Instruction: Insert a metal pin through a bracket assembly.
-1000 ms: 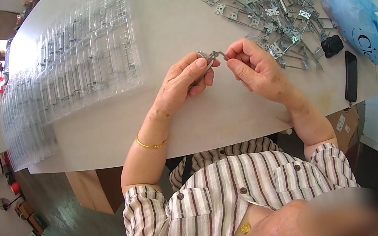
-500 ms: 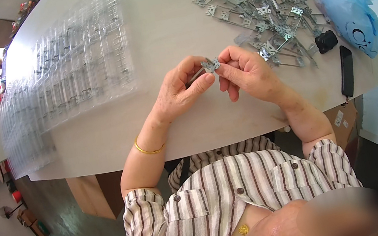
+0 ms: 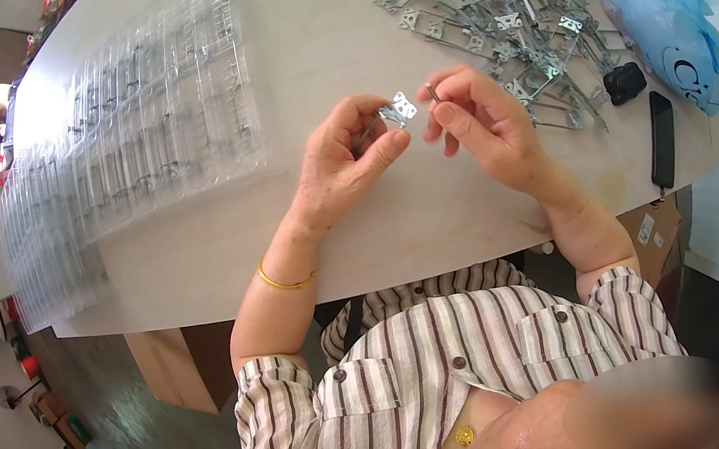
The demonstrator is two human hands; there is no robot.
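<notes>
Over the middle of the table, my left hand (image 3: 345,155) is closed on a silvery metal bracket (image 3: 402,107). The bracket's flat, cut-out plate juts past my fingertips, and the rest of it lies inside my grip. A short gap to the right, my right hand (image 3: 487,120) pinches a small metal pin (image 3: 433,93) between thumb and fingers. Only the pin's upper end shows. Behind my right hand spreads a tangled heap of similar metal brackets with thin rods (image 3: 509,22).
Clear plastic trays (image 3: 158,116) with slim metal parts in their slots cover the table's left side. To the right are a blue plastic bag (image 3: 665,36), a small black object (image 3: 623,83) and a black phone (image 3: 661,140). Cardboard boxes (image 3: 175,368) stand below the table edge.
My hands have drawn apart; before, both met at the bracket. My right hand now holds the pin away from it, and the bracket's plate has tilted more into view.
</notes>
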